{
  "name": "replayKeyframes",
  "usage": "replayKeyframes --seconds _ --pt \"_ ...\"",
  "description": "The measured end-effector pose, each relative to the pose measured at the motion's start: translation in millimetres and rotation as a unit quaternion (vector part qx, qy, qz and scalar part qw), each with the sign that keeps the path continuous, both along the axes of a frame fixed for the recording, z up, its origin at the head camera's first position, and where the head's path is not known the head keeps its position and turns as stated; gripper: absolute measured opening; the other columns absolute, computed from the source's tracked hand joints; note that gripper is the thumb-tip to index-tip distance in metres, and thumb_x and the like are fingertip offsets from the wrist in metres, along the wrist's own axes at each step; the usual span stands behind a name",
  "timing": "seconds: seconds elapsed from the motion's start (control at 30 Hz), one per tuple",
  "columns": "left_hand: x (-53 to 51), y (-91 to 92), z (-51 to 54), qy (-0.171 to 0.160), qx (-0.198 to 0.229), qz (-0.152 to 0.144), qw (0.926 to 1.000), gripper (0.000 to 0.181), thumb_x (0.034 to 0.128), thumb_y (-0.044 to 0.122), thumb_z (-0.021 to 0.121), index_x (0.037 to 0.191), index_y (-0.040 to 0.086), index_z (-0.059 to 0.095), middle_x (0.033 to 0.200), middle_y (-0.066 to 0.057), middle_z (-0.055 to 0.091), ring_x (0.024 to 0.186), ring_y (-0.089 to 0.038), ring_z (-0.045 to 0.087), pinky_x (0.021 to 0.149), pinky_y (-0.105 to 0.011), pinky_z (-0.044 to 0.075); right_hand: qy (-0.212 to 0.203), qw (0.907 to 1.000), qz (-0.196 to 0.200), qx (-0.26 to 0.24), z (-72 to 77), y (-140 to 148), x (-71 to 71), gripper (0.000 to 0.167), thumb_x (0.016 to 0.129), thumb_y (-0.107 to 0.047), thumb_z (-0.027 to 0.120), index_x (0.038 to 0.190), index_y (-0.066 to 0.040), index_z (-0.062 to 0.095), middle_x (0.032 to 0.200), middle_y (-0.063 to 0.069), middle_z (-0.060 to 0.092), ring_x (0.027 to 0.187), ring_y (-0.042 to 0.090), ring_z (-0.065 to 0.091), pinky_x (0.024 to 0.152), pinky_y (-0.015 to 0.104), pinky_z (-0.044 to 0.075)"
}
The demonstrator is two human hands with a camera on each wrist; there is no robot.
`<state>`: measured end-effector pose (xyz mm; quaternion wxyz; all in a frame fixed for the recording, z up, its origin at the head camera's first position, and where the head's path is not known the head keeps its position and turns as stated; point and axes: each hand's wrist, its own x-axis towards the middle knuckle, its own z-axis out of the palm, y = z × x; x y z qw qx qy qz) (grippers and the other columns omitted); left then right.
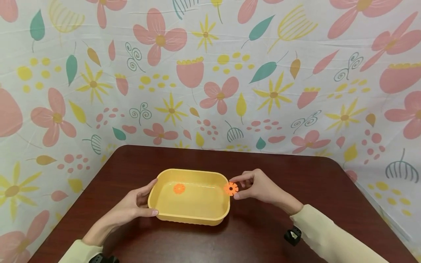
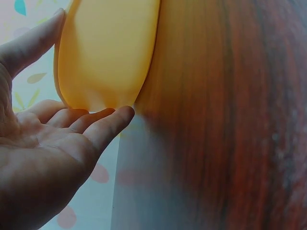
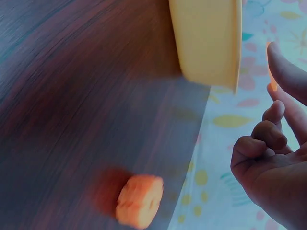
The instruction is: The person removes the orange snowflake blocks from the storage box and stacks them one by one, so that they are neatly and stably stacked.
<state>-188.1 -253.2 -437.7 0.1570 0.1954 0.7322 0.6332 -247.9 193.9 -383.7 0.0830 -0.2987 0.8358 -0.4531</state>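
Observation:
A yellow plastic basin (image 1: pixel 189 218) with rounded corners lies in front of me. My left hand (image 1: pixel 126 208) holds its left end, thumb and fingers spread along the rim. The left wrist view shows that hand (image 2: pixel 53 139) against the end of the basin (image 2: pixel 108 48). Between thumb and index finger, my right hand (image 1: pixel 263 187) pinches a flat orange notched disc (image 1: pixel 231 189) by the basin's right rim. In the right wrist view, the disc (image 3: pixel 271 72) shows edge-on. A similar orange disc (image 1: pixel 179 188) lies inside the basin, left of its middle.
Beneath everything is a dark brown wooden table (image 1: pixel 184 243). On it, in the right wrist view, stands a short orange cylinder-like piece (image 3: pixel 140 201), near my right hand; the head view does not show it. A floral-print cloth (image 1: pixel 210 73) hangs behind the table.

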Motion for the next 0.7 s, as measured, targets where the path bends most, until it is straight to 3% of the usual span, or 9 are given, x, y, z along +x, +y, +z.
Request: replayKeyframes --seconds 0.37,0.7 --pt "1.4 0.4 2.0 -0.005 0.005 -0.003 1.0000 0.103 0.0911 0.004 0.081 0.168 0.002 0.012 0.169 -0.027 0.021 0.140 -0.047 0.047 0.099 -0.033 0.055 -0.025 0.9958 -0.087 0.014 -7.6 53.8 6.0 0.044 0.082 -0.013 0.092 0.123 -0.006 0.079 0.082 0.013 0.055 0.067 0.018 0.044 0.055 0.025 0.037" --pt "0.3 -0.5 1.0 -0.005 0.008 -0.003 1.0000 0.102 0.0911 0.001 0.080 0.168 0.002 0.013 0.169 -0.027 0.023 0.139 -0.048 0.049 0.100 -0.034 0.054 -0.027 0.9936 -0.110 -0.005 -28.5 92.9 -0.9 0.046 0.083 -0.013 0.092 0.125 -0.002 0.077 0.084 0.015 0.055 0.073 0.020 0.048 0.056 0.026 0.038"
